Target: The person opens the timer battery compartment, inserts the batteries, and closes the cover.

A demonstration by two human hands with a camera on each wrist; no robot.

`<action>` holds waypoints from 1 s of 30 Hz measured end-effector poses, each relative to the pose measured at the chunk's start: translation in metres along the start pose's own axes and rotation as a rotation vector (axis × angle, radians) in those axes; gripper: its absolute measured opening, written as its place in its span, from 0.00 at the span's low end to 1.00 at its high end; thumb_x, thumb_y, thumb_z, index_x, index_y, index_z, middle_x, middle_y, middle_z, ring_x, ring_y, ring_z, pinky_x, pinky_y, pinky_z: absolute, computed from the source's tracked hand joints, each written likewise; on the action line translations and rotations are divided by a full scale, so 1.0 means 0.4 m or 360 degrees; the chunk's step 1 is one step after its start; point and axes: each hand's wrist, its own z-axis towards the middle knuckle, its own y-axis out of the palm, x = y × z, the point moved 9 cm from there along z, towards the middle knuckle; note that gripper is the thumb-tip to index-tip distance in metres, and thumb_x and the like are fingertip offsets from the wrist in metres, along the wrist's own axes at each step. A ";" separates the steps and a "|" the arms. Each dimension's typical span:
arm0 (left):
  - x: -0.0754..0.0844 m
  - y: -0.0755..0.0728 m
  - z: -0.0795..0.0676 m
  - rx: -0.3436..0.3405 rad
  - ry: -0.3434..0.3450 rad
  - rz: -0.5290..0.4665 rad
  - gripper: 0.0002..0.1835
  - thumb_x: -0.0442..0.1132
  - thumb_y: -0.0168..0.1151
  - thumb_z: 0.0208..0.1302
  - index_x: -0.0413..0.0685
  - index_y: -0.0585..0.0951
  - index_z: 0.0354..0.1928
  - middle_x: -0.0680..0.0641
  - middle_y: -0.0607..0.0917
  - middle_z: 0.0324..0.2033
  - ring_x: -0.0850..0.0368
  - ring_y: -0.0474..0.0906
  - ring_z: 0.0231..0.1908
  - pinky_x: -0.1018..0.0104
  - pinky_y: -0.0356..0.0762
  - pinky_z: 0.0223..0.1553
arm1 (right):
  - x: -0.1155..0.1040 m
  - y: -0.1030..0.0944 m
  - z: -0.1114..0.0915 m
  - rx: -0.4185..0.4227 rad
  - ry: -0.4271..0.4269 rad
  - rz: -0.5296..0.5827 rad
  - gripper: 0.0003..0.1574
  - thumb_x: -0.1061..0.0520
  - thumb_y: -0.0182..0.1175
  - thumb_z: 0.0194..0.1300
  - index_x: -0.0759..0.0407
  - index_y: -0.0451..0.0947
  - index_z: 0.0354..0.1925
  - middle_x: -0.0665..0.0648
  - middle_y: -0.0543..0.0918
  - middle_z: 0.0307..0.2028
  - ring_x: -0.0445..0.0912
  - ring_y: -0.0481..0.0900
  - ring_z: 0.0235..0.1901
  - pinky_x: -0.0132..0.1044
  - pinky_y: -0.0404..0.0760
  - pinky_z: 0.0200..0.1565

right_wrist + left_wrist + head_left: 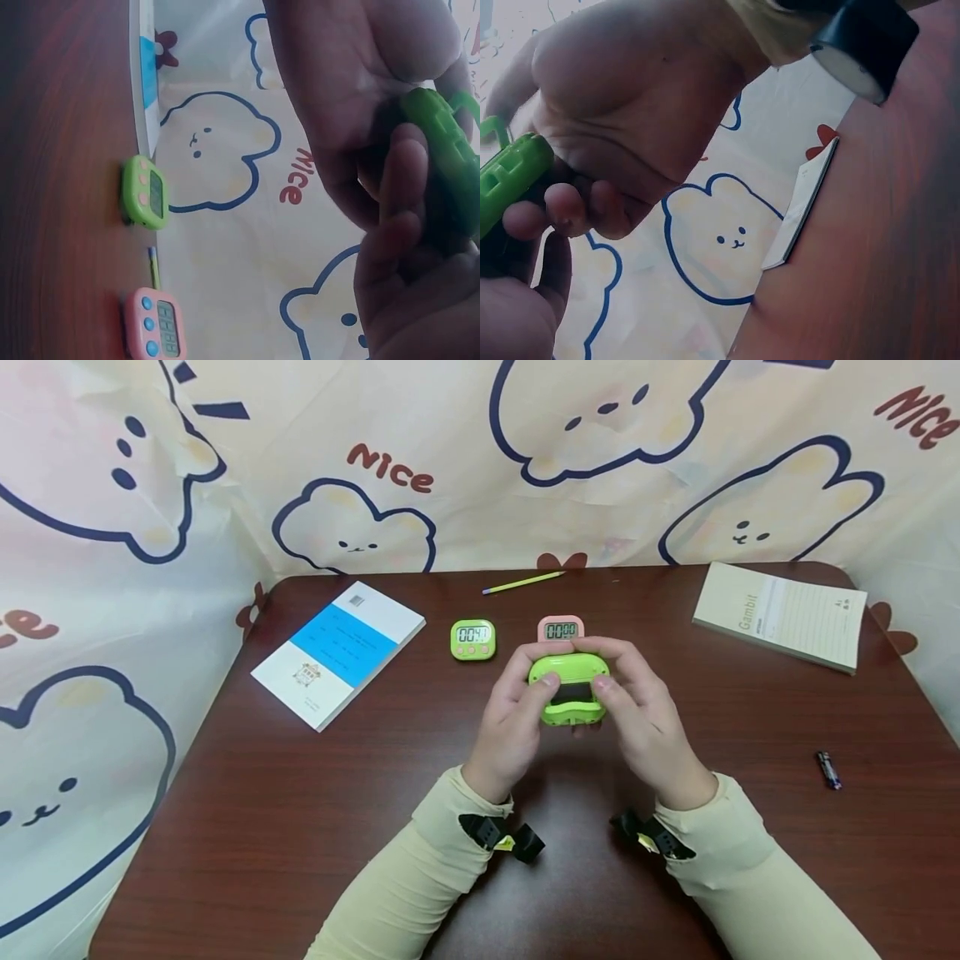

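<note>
Both hands hold a green digital timer (572, 668) between them, its back with a dark strip facing up. My left hand (504, 731) grips its left side, thumb on the back and fingers curled round the edge. On the other side my right hand (651, 727) has its thumb on the back too. In the left wrist view the timer's edge (514, 176) shows by the curled fingers. Just beyond the hands lies a pink timer (561, 627), partly covered by them. A second green timer (472, 640) with a lit display lies to its left.
A white and blue book (341, 652) lies at the left, and a Gambit notepad (783, 614) at the back right. A yellow-green pencil (523, 582) lies near the far edge. One small battery (828, 770) is on the right of the brown table (262, 827).
</note>
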 end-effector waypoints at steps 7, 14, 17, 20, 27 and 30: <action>-0.002 0.005 -0.003 -0.0058 0.0039 0.0102 0.19 0.33 0.41 0.76 0.29 0.67 0.63 0.34 0.67 0.66 0.57 0.73 0.55 0.69 0.78 0.49 | -0.002 -0.022 0.003 0.0151 -0.0019 -0.0064 0.16 0.73 0.50 0.71 0.72 0.75 0.54 0.56 0.83 0.28 0.42 0.79 0.24 0.30 0.78 0.25; -0.009 0.007 -0.003 -0.0071 0.0027 0.0099 0.18 0.33 0.41 0.76 0.31 0.66 0.62 0.34 0.71 0.61 0.57 0.76 0.50 0.69 0.79 0.47 | 0.002 -0.030 0.004 0.0189 -0.0004 -0.0120 0.13 0.73 0.52 0.68 0.72 0.76 0.50 0.55 0.85 0.28 0.40 0.80 0.24 0.28 0.78 0.26; -0.015 0.007 -0.003 -0.0062 0.0007 0.0087 0.18 0.33 0.41 0.76 0.32 0.66 0.62 0.34 0.74 0.55 0.57 0.78 0.46 0.68 0.80 0.44 | 0.004 -0.033 0.005 0.0207 0.0000 -0.0112 0.13 0.74 0.53 0.67 0.73 0.76 0.49 0.55 0.85 0.27 0.40 0.79 0.23 0.28 0.78 0.25; -0.020 0.006 -0.002 -0.0048 -0.0018 0.0083 0.18 0.35 0.42 0.76 0.33 0.67 0.62 0.34 0.75 0.52 0.53 0.78 0.44 0.67 0.80 0.43 | 0.009 -0.034 0.004 0.0224 0.0023 -0.0126 0.13 0.74 0.53 0.67 0.73 0.76 0.49 0.54 0.85 0.27 0.40 0.79 0.23 0.28 0.78 0.25; -0.032 0.007 -0.001 -0.0039 -0.0087 0.0021 0.18 0.37 0.41 0.78 0.34 0.67 0.61 0.35 0.77 0.49 0.53 0.79 0.43 0.67 0.80 0.43 | 0.016 -0.042 0.000 0.0287 0.0074 -0.0212 0.13 0.74 0.54 0.66 0.71 0.78 0.48 0.52 0.86 0.27 0.40 0.78 0.22 0.27 0.76 0.24; -0.036 0.007 -0.001 -0.0027 -0.0104 -0.0006 0.17 0.37 0.42 0.78 0.33 0.67 0.60 0.38 0.78 0.47 0.59 0.79 0.41 0.68 0.80 0.41 | 0.015 -0.042 -0.001 0.0315 0.0066 -0.0219 0.11 0.73 0.54 0.67 0.72 0.78 0.47 0.52 0.85 0.25 0.39 0.78 0.21 0.27 0.76 0.24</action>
